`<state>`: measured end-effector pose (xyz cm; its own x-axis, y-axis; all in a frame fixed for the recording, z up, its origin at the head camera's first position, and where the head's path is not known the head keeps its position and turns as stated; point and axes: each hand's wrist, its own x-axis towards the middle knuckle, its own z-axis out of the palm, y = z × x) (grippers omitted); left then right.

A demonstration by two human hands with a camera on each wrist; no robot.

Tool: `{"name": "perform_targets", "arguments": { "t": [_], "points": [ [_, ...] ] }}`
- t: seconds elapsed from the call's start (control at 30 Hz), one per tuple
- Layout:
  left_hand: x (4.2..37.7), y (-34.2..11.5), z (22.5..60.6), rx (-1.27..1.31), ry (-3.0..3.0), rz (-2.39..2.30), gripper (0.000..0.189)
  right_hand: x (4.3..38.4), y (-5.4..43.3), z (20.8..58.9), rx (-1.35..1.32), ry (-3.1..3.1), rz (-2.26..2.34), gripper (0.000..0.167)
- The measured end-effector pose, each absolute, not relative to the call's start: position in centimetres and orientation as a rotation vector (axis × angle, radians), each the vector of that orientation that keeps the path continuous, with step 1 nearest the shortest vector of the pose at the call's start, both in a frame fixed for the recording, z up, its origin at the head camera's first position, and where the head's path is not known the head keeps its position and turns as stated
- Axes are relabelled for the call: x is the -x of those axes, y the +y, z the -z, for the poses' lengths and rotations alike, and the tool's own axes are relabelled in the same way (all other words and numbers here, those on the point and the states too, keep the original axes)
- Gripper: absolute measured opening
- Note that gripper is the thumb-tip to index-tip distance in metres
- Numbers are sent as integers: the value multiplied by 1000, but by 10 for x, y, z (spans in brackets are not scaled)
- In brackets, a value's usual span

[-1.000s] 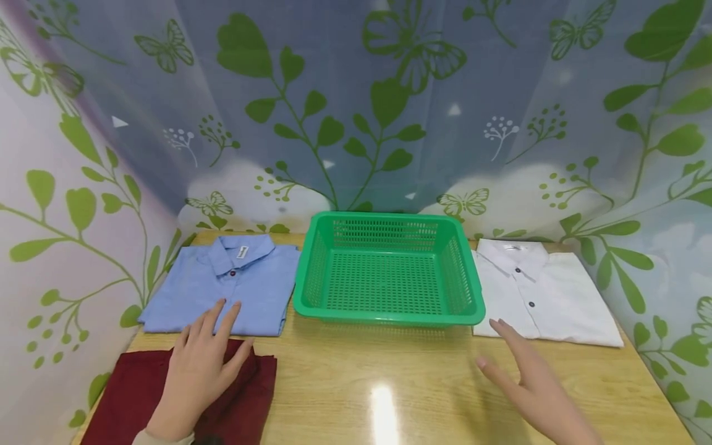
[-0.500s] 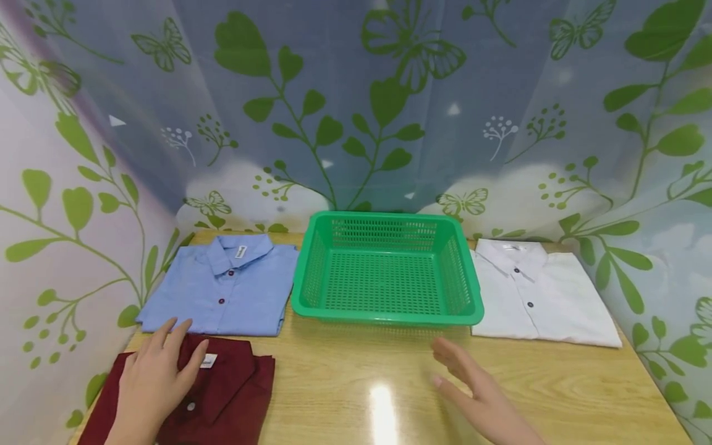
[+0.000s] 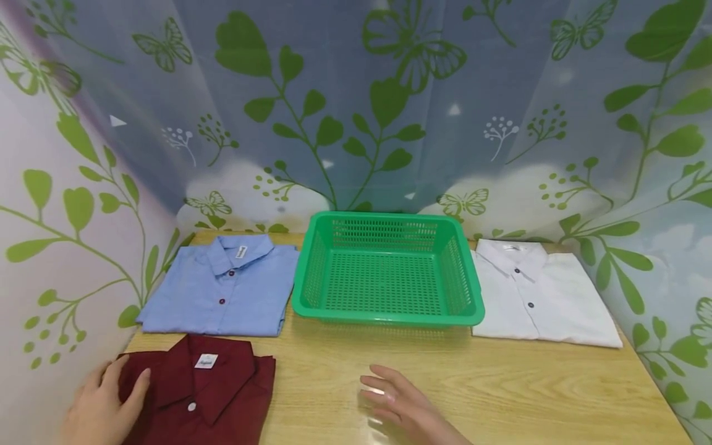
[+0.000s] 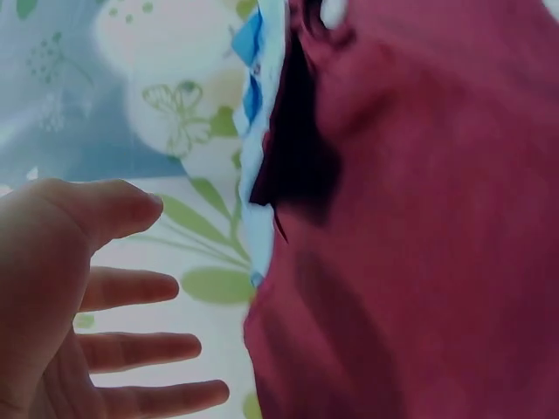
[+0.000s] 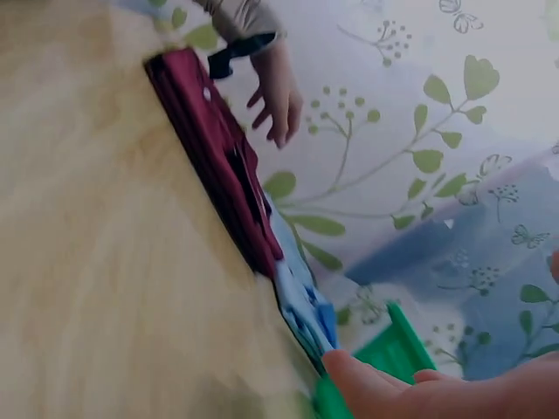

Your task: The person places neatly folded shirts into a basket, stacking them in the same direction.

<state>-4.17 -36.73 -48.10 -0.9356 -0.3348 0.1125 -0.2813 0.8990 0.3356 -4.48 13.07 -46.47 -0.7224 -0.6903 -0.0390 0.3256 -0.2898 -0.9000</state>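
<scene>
A folded dark red shirt (image 3: pixel 222 377) with a collar, a white label and a white button lies at the front left of the table. My left hand (image 3: pixel 102 405) is over its left edge with fingers spread, holding nothing; in the left wrist view its thumb and fingers (image 4: pixel 144 349) stand apart beside the red cloth. My right hand (image 3: pixel 408 405) hovers above the bare wood right of that shirt, fingers loosely bent and nothing held. In the right wrist view the red shirt (image 5: pixel 218 161) shows as a thick folded stack.
A green plastic basket (image 3: pixel 387 321) with nothing in it stands at the back middle. A folded light blue shirt (image 3: pixel 200 296) lies left of it, a folded white shirt (image 3: pixel 567 303) right. Printed curtains (image 3: pixel 356 123) enclose the table (image 3: pixel 556 383) behind and at both sides.
My left hand has moved left and toward me, from above the blue and red shirts to the red shirt's left edge. My right hand has moved left, away from the white shirt.
</scene>
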Motion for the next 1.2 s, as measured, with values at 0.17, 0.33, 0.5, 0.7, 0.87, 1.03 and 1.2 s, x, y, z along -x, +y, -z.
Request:
{"name": "perform_targets", "arguments": {
  "t": [0.17, 0.33, 0.5, 0.7, 0.87, 1.03, 1.2],
  "points": [
    [39, -381, 489, -557, -2936, 473, 65, 47, 108, 473, 395, 1061, 2051, 60],
    [42, -390, 492, -692, -2973, 548, 73, 51, 89, 488, 382, 857, 2030, 68],
    [43, -401, 495, -753, -2983, 567, 72, 53, 67, 500, 385, 784, 2002, 72],
    [43, -409, 499, -797, -3066, 560, 81, 54, 43, 507, 322, 676, 1990, 76],
    [42, -416, 502, -814, -3104, 647, 83, 57, 24, 510, 274, 645, 1976, 82],
    [42, -427, 499, -801, -3147, 811, 78, 59, 5, 511, 268, 710, 1931, 86],
    [44, -432, 493, -842, -3223, 928, 65, 57, -11, 514, 275, 722, 1932, 87]
  ]
}}
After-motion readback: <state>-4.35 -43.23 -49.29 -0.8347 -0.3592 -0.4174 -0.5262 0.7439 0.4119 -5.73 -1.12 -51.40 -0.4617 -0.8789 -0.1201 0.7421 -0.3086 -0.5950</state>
